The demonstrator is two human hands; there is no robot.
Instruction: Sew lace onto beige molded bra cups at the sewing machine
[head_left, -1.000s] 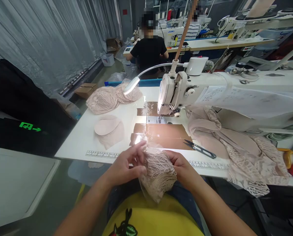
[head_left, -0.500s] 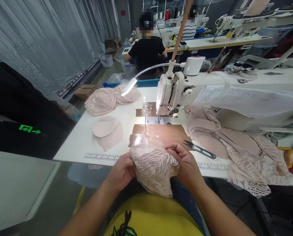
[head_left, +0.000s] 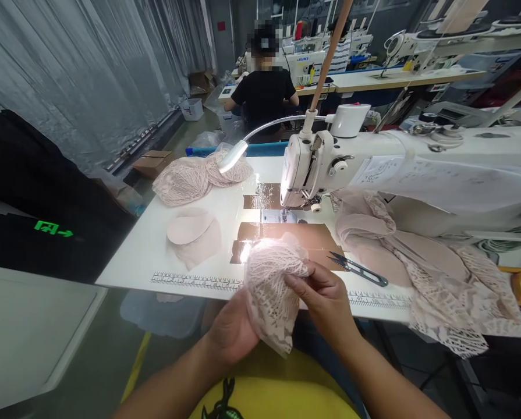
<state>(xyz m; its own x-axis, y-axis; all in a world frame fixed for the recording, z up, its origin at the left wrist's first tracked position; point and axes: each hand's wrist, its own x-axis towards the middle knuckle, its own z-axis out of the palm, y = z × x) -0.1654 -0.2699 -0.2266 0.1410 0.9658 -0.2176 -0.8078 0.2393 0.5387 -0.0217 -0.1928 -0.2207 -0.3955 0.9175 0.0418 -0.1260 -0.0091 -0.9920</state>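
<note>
A beige lace piece [head_left: 271, 282] is held up at the near edge of the white sewing table [head_left: 146, 256]. My left hand [head_left: 231, 331] grips it from below, with its fingers hidden behind the lace. My right hand [head_left: 325, 299] pinches its right side between fingers and thumb. The sewing machine head [head_left: 306, 166] stands just beyond, its needle over brown tape patches [head_left: 282, 233]. Small thread snips [head_left: 358, 269] lie to the right of my right hand.
A heap of lace pieces [head_left: 199, 174] and beige oval pads [head_left: 192, 230] lie on the table's left. More beige fabric and lace [head_left: 421, 262] spreads under the machine arm on the right. A gooseneck lamp [head_left: 234, 156] shines down. A person in black [head_left: 264, 93] sits at a far table.
The lace piece has been turned and lifted towards the table edge. My left hand slid under it and my right hand shifted its pinch onto the right side.
</note>
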